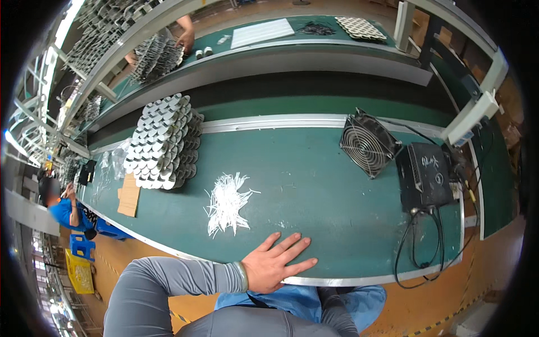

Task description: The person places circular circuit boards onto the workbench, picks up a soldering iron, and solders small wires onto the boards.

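Note:
My left hand [275, 263] lies flat, palm down, on the front edge of the green work table [314, 213]. Its fingers are spread and hold nothing. Beyond it, a little to the left, is a loose pile of thin white strips [229, 203]; the hand does not touch them. My right hand is out of sight; only part of the right sleeve [337, 312] shows below the table edge, beside blue cloth.
Stacked grey-white scalloped pieces [163, 143] stand at the back left, near brown cardboard [129, 196]. A black fan [368, 143] and a black box [425, 177] with looping cables occupy the right. Across a raised divider, a co-worker's hand [185, 40] touches similar stacked pieces. Another person [67, 210] sits far left.

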The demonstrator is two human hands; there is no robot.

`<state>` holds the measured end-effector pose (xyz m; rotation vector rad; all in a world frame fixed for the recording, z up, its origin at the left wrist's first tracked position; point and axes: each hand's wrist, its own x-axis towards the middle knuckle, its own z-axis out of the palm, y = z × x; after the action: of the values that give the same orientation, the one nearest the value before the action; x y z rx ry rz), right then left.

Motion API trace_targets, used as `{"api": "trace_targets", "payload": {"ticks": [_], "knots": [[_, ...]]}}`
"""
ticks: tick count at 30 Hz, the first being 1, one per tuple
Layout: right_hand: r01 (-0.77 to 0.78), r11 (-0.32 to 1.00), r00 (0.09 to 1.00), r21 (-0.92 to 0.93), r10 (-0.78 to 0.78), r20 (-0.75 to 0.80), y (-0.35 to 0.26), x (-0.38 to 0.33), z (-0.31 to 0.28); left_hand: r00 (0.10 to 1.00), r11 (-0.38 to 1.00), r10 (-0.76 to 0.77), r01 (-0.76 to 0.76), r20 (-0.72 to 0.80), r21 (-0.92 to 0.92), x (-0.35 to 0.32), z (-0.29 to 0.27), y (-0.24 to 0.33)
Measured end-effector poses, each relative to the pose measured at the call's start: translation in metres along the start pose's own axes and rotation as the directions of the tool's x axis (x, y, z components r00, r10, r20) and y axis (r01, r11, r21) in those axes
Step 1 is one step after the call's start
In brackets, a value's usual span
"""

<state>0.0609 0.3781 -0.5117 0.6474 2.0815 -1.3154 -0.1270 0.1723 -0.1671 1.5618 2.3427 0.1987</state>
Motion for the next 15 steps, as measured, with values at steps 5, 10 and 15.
{"api": "trace_targets", "payload": {"ticks": [5,10,15], "knots": [[0.011,0.999,0.999,-0.046,-0.008,0.051,0.021,0.007,-0.042,0.995,0.998,-0.042,0.038,0.092,0.046,-0.002,-0.003,0.005],[0.012,0.997,0.992,-0.071,-0.003,0.129,0.026,-0.003,-0.072,0.995,0.994,-0.051,0.059,-0.08,0.097,-0.008,0.018,0.008],[0.1,0.979,0.972,-0.175,-0.058,0.23,0.019,0.005,-0.108,0.996,0.998,-0.06,0.06,-0.066,-0.007,-0.007,0.009,0.005]]}}
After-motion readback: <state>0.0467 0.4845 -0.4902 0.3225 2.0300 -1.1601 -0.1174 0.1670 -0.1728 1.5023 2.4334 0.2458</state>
